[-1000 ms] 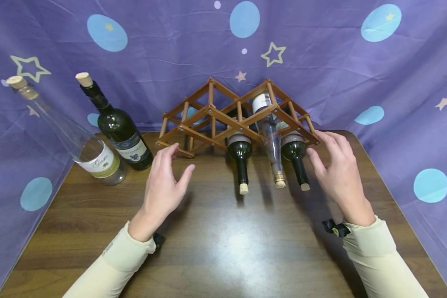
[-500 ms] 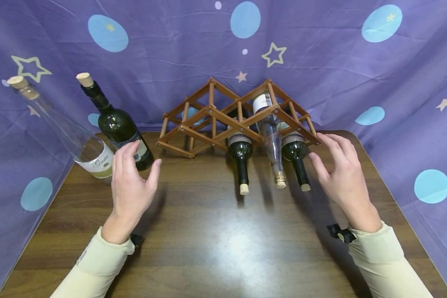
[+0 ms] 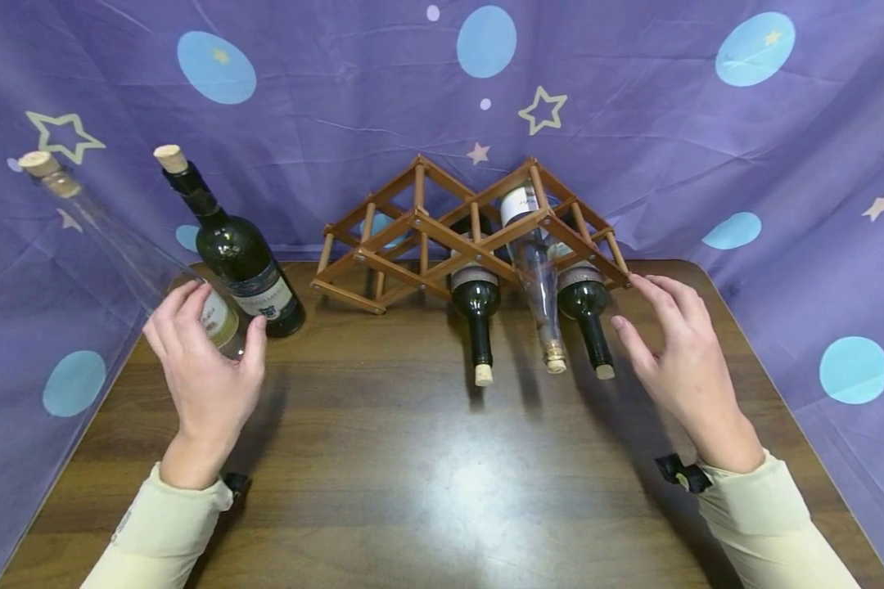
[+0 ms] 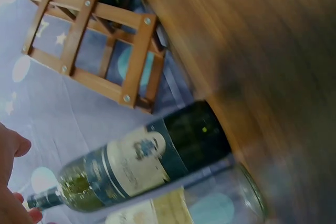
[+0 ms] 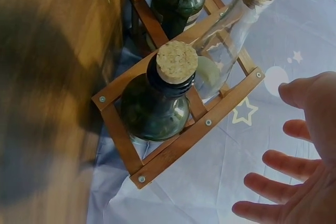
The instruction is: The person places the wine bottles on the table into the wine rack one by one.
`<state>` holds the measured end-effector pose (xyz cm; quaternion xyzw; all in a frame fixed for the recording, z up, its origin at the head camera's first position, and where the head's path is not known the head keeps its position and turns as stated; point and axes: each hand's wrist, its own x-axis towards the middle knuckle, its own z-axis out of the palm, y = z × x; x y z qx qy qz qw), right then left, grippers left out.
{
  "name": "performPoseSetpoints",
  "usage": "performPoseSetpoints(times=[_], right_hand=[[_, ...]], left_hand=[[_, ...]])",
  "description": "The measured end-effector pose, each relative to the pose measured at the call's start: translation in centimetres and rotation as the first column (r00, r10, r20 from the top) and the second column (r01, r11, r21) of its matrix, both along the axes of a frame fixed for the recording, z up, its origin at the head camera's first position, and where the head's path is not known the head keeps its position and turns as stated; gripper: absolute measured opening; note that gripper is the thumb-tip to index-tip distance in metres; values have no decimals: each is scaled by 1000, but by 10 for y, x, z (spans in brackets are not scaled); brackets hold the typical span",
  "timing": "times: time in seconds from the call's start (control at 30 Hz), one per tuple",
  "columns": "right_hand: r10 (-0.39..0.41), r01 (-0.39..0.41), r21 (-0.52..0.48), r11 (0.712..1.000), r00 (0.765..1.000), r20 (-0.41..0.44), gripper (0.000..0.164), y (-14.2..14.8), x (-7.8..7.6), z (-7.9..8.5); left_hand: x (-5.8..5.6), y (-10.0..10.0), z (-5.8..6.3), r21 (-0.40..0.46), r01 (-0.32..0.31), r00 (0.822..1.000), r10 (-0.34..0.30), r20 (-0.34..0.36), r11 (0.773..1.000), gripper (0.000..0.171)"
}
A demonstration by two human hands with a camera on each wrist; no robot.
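Observation:
My left hand is at the left, fingers spread and relaxed, in front of a clear corked wine bottle and overlapping its label in the head view. Just right of that stands a dark green corked wine bottle, upright. My right hand hovers by the right end of a wooden wine rack, fingers apart and holding nothing. In the rack lie a left dark bottle, a clear bottle and a right dark bottle, corks toward me. The right wrist view shows the right bottle's cork up close.
The rack stands at the back of a brown wooden table, its left cells holding no bottles. Behind it hangs a purple curtain with stars and blue dots, which also covers both sides.
My left hand has moved left from near the rack's left end, past the dark standing bottle, to the clear one. My right hand has drifted slightly right and toward me.

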<state>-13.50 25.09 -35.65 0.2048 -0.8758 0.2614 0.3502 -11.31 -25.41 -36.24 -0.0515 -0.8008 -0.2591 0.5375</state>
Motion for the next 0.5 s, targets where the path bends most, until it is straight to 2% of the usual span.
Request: performPoseSetpoints(times=[0.27,0.4,0.5], right_hand=[[18,-22,55,998,998,66,61,6,10,-7],[60,-65,73,995,996,63,64,7,11,-13],[95,-99,94,991,994,52,64,9,10,-17]], left_hand=[[3,-14,9,89,-128,990,132,-42,988,61],[2,-24,10,127,-144,990,144,12,981,72],[-1,-36,3,153,-136,988,124,87,979,79]])
